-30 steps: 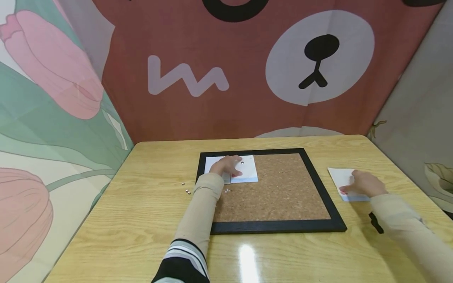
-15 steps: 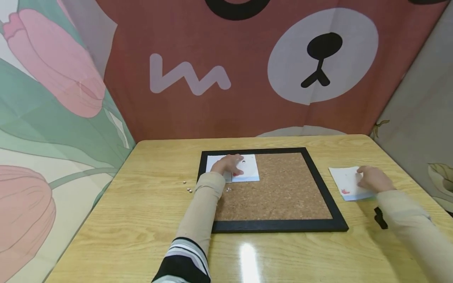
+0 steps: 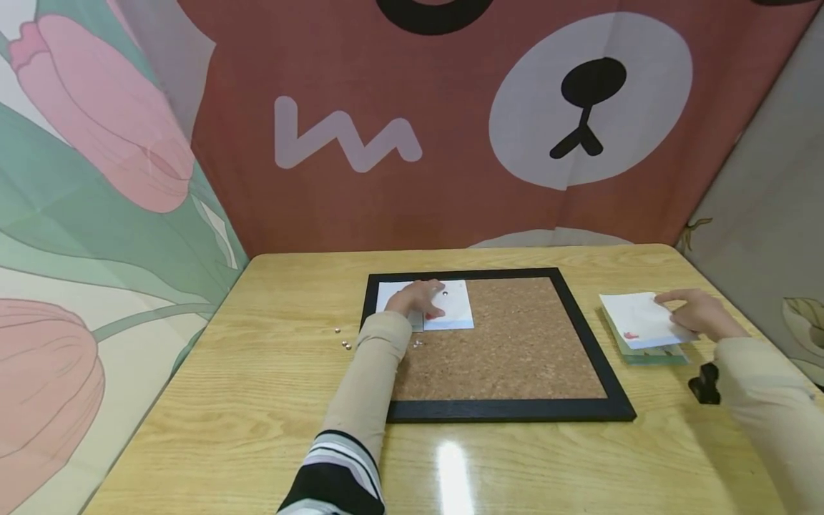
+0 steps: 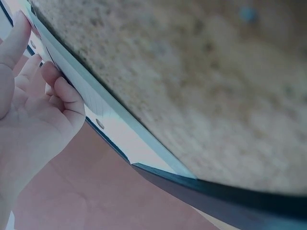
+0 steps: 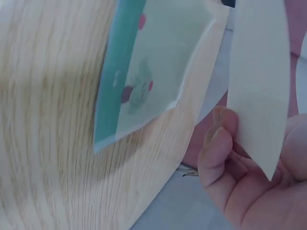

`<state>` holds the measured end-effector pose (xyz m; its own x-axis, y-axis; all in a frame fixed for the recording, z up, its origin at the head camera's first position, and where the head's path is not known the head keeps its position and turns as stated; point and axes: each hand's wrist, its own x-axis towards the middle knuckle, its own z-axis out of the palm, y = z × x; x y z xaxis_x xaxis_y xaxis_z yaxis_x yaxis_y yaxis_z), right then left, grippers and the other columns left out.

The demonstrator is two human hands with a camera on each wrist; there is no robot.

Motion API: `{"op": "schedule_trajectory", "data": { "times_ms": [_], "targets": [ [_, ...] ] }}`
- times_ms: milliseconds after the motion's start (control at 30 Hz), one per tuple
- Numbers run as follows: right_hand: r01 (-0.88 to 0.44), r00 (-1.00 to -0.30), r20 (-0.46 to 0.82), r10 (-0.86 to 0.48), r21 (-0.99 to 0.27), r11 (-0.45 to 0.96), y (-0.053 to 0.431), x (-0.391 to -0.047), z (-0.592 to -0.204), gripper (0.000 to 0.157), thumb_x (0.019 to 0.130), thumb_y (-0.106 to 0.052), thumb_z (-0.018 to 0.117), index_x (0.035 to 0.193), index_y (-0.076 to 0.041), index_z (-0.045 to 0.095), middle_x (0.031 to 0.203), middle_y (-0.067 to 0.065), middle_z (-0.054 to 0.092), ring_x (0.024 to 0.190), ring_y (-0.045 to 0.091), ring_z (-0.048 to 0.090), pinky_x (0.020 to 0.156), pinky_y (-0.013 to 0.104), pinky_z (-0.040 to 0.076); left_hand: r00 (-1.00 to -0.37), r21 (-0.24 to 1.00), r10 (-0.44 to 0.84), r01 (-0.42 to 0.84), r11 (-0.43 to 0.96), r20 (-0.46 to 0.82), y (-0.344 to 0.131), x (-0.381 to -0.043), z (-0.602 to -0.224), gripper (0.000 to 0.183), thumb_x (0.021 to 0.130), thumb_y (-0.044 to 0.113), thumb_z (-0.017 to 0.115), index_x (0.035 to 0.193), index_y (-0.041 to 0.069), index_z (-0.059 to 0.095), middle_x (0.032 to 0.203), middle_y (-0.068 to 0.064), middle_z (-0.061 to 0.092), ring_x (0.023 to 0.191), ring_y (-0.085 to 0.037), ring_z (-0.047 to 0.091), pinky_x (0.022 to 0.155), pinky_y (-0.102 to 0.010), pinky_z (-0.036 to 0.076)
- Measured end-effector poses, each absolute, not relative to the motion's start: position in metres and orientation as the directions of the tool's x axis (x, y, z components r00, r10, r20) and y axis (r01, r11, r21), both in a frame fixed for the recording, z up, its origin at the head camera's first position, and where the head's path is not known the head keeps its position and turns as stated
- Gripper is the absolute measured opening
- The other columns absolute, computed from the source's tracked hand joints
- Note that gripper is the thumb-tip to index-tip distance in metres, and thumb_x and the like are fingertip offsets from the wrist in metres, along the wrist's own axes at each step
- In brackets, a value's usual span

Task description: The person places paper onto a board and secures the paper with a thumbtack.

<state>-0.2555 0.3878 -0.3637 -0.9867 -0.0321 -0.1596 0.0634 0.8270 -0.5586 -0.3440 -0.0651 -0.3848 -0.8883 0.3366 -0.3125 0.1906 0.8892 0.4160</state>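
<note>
The right hand (image 3: 700,315), its arm reaching out to the person's right, pinches the right side of a white sheet (image 3: 634,318) between thumb and fingers, forefinger pointing across it. That sheet hovers over a green-edged sheet (image 3: 658,359) on the wooden table (image 3: 257,429). The left hand (image 3: 415,298) rests over papers (image 3: 460,309) at the far left of a black-framed corkboard (image 3: 502,365), thumb and forefinger spread (its other fingers bend loosely). Small shiny pieces (image 3: 346,345) lie left of the frame.
</note>
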Motion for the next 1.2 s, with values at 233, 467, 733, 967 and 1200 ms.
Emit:
{"op": "schedule_trajectory", "data": {
  "times_ms": [233, 467, 733, 967, 1200],
  "targets": [
    [-0.004, -0.982, -0.140, -0.129, -0.660, 0.751, 0.374, -0.253, -0.361, 0.045, 0.081, 0.011, 0.037, 0.123, 0.022, 0.029, 0.051, -0.003, 0.032, 0.042, 0.006, 0.028, 0.041, 0.025, 0.032, -0.890, 0.428, 0.328, 0.175, 0.887, -0.317, -0.066, -0.343, -0.384, 0.067, 0.079, 0.034, 0.068, 0.137, 0.026, 0.036, 0.141, -0.004, 0.033, 0.113, -0.021, 0.040, 0.096, -0.042, 0.032],
    [-0.017, -0.983, -0.127, -0.133, -0.658, 0.753, 0.358, -0.260, -0.362, 0.043, 0.084, 0.009, 0.037, 0.125, 0.020, 0.030, 0.087, 0.029, 0.049, 0.051, 0.011, 0.038, 0.046, 0.027, 0.036, -0.888, 0.405, 0.339, 0.199, 0.892, -0.311, -0.065, -0.343, -0.384, 0.067, 0.080, 0.034, 0.066, 0.138, 0.025, 0.035, 0.142, -0.003, 0.032, 0.114, -0.020, 0.039, 0.097, -0.039, 0.032],
    [0.012, -0.986, -0.135, -0.097, -0.637, 0.771, 0.337, -0.271, -0.358, 0.044, 0.085, 0.008, 0.041, 0.126, 0.018, 0.031, 0.121, 0.042, 0.030, 0.088, 0.037, 0.047, 0.059, 0.029, 0.043, -0.889, 0.405, 0.336, 0.195, 0.893, -0.312, -0.065, -0.341, -0.383, 0.067, 0.079, 0.035, 0.066, 0.138, 0.026, 0.035, 0.142, -0.001, 0.031, 0.117, -0.020, 0.038, 0.097, -0.040, 0.031],
    [0.017, -0.986, -0.138, -0.094, -0.643, 0.766, 0.319, -0.277, -0.356, 0.043, 0.085, 0.008, 0.041, 0.127, 0.017, 0.032, 0.120, 0.042, 0.031, 0.094, 0.040, 0.045, 0.060, 0.029, 0.043, -0.888, 0.411, 0.338, 0.195, 0.891, -0.312, -0.066, -0.342, -0.382, 0.067, 0.080, 0.034, 0.066, 0.138, 0.025, 0.035, 0.142, -0.002, 0.031, 0.115, -0.019, 0.039, 0.097, -0.040, 0.032],
    [-0.003, -0.989, -0.108, -0.097, -0.653, 0.757, 0.302, -0.282, -0.357, 0.044, 0.083, 0.008, 0.042, 0.126, 0.017, 0.034, 0.118, 0.042, 0.035, 0.097, 0.041, 0.045, 0.059, 0.028, 0.043, -0.886, 0.401, 0.347, 0.210, 0.892, -0.307, -0.065, -0.344, -0.385, 0.067, 0.079, 0.035, 0.066, 0.138, 0.025, 0.035, 0.141, -0.002, 0.032, 0.117, -0.019, 0.039, 0.097, -0.037, 0.032]
  ]
}}
